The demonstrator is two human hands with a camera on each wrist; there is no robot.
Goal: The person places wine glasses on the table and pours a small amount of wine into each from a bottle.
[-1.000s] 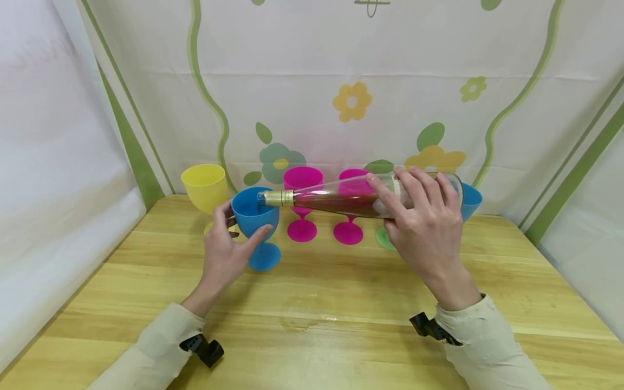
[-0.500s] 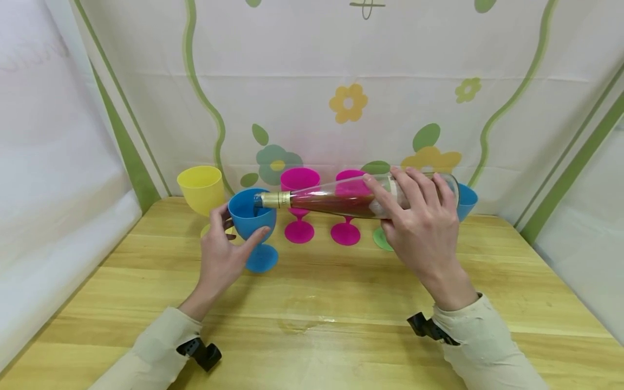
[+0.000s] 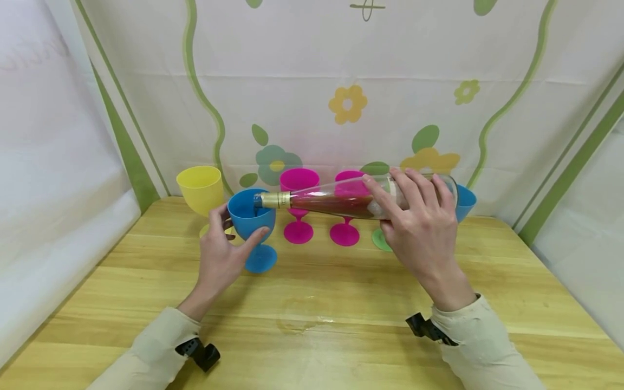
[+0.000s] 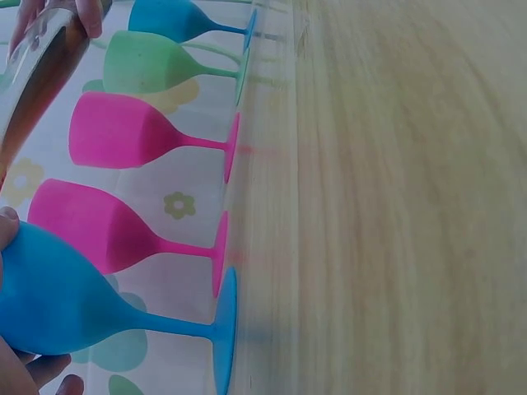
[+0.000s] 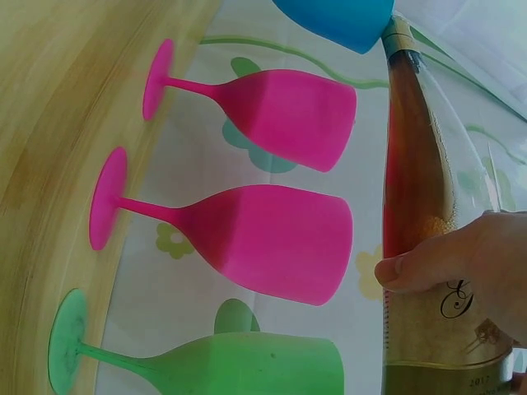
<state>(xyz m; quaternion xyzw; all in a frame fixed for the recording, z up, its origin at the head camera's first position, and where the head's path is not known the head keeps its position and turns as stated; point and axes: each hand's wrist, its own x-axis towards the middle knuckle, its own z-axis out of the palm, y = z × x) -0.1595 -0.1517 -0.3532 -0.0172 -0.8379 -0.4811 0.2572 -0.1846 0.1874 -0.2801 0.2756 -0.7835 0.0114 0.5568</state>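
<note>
Here, bottle (image 3: 341,200) over blue goblet (image 3: 252,219) (tilted)

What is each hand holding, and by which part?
The left hand holds the blue goblet by its bowl. The right hand grips the bottle round its body, near the base.

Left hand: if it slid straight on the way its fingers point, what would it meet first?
The left hand already touches the blue plastic goblet. Straight beyond that, probably the nearer pink plastic goblet, though depth is unclear from the head view.
</note>
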